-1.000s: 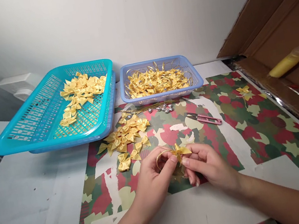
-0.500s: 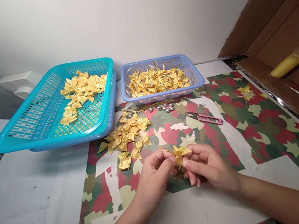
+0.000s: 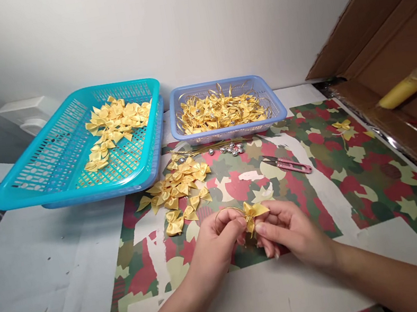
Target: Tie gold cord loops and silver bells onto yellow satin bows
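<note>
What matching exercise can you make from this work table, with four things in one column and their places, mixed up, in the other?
Things:
1. turquoise basket
2. pink thread snips
3. silver bells
4. yellow bow with gold cord loop

Places:
A. pinched between the left hand and the right hand
B. lying on the patterned paper, to the right of the bow pile
C. in a small cluster just in front of the lilac basket
D. at the far left, with loose yellow bows inside

Pairs: 1-D, 2-B, 3-C, 4-A.
</note>
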The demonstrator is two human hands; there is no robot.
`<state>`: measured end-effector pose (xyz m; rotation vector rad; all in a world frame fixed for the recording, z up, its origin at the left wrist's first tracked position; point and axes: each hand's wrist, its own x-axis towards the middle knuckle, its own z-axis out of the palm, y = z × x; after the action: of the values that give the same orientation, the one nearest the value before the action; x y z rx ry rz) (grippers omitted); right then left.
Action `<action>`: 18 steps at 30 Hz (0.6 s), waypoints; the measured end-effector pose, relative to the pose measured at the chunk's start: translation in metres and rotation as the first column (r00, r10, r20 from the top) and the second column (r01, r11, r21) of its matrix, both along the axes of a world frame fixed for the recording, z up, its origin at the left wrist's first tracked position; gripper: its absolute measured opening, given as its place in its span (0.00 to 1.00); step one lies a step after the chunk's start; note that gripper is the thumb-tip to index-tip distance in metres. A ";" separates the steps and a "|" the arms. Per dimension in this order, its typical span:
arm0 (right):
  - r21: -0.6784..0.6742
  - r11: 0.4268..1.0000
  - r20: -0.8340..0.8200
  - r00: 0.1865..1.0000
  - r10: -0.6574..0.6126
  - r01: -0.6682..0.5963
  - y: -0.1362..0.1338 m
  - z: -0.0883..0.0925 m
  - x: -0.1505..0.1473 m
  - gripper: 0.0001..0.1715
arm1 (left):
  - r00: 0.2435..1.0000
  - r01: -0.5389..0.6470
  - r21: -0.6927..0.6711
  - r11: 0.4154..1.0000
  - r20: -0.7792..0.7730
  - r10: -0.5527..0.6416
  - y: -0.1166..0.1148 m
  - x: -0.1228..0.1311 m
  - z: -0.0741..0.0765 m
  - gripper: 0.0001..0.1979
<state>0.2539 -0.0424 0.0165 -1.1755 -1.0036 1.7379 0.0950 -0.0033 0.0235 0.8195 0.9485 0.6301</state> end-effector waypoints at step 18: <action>-0.011 1.000 0.035 0.999 -0.023 0.023 0.000 0.001 0.000 0.19 | 0.999 -0.025 0.016 1.000 -0.040 0.025 0.000 0.000 0.002 0.11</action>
<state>0.2534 -0.0423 0.0175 -1.2241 -0.9983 1.7124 0.0947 -0.0029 0.0257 0.8382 0.9926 0.6454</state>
